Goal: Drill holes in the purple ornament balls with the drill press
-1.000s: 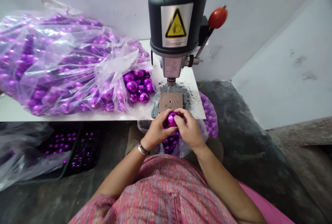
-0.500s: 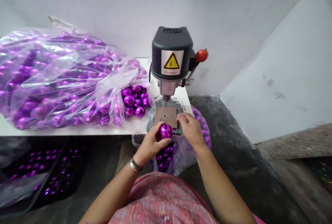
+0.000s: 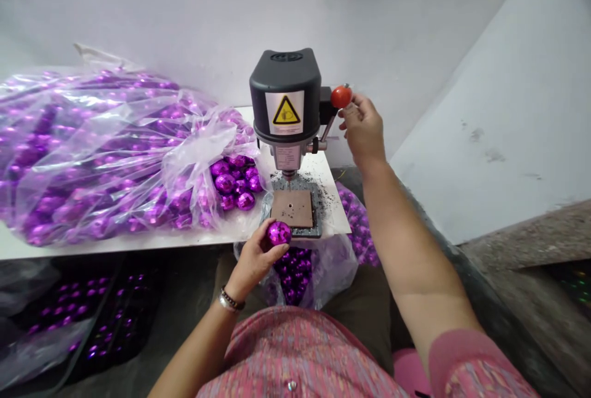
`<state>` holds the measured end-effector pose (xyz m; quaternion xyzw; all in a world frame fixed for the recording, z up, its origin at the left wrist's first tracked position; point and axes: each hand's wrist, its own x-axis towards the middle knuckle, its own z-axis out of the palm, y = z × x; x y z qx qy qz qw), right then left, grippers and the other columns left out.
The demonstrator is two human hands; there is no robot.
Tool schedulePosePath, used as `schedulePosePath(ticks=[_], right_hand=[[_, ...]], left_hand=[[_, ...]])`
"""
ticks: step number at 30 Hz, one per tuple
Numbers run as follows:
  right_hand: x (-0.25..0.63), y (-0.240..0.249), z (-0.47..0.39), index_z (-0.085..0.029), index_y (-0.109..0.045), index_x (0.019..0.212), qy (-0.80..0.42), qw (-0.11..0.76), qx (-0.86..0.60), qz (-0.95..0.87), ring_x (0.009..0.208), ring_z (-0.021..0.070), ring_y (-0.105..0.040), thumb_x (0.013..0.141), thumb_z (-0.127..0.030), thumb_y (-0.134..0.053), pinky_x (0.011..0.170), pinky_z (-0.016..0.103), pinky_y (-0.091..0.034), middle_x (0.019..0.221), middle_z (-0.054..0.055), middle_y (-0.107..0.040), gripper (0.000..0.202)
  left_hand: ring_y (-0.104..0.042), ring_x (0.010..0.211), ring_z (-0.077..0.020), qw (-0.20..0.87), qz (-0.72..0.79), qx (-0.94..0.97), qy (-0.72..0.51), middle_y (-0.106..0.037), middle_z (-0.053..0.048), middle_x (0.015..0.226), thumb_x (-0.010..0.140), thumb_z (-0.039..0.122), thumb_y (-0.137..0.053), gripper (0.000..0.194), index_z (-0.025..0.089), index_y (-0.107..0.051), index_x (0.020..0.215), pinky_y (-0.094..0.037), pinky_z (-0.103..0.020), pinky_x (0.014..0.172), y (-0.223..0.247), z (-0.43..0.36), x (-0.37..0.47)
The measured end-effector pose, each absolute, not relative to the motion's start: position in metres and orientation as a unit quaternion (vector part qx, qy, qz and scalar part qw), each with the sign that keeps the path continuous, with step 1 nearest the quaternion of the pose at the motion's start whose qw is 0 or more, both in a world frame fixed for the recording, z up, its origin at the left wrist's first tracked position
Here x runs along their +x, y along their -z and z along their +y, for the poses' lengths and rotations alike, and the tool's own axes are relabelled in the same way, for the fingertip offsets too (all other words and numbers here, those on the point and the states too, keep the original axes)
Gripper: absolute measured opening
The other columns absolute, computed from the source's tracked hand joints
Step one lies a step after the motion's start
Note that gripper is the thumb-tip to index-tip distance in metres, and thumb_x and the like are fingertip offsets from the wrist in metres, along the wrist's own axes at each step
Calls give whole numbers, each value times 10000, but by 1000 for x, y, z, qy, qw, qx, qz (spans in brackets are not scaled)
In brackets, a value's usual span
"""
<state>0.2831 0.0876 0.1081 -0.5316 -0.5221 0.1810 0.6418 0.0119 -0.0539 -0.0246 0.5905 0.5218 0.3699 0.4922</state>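
The two hands are apart. The left hand (image 3: 256, 259) is clamped by thumb and fingers around a shiny purple faceted ball (image 3: 279, 233). The ball is held at the front edge of the worktop, just before the front-left corner of the brown square plate (image 3: 300, 200). Gripping it from the side presumably leaves its upper face exposed and the fingers out of the tool's line.

The right hand (image 3: 365, 133) is raised, fingers curled, at the round red knob (image 3: 341, 97) of the metal feed lever; whether it grips the knob cannot be told. The lever lies on the machine's right side, so each hand has its own station.

The black-hooded bench drill (image 3: 285, 93) stands near the right edge of the white worktop (image 3: 340, 226). Its bit is clear of the plate, above the plate's small hole, which probably seats the work.

Along the worktop's left portion lies a large clear plastic bag (image 3: 101, 158) of purple balls. Its mouth faces the drill, likely for short reach. A clear plastic bag (image 3: 335, 269) holding more balls sits below the front edge.
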Motion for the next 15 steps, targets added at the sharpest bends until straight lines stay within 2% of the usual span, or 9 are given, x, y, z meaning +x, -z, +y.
schedulePosePath(ticks=[4,7,12,15], right_hand=[[279,-115,95,-140,-575,1090,-193,629,-512,-552,658,-9,-469,887,-637,-483,615,120,-398,827,2,-570,544],[273,-123,99,-111,-548,963,-253,613,-557,-500,557,-2,-416,925,-644,-398,552,140,-327,669,-5,-509,555],[266,-138,102,-122,-439,769,-304,585,-592,-464,461,0,-306,990,-509,-306,538,173,-232,477,-40,-334,465],[266,-140,101,-149,-394,748,-305,583,-586,-473,418,12,-291,970,-395,-374,515,198,-192,472,-56,-316,332]], left_hand=[[-623,1217,-281,488,526,587,-377,-666,-106,1285,700,439,-794,700,187,-573,1314,-400,-485,1155,30,-53,6],[-653,1152,-265,496,516,586,-380,-679,-98,1249,704,441,-794,690,191,-574,1308,-443,-477,1117,33,-53,2],[-658,1134,-261,493,519,577,-393,-674,-107,1261,702,444,-796,702,186,-575,1316,-454,-465,1103,37,-53,-3],[-645,1162,-269,495,518,575,-396,-665,-113,1282,702,441,-800,707,186,-576,1323,-443,-463,1113,39,-54,-5]])
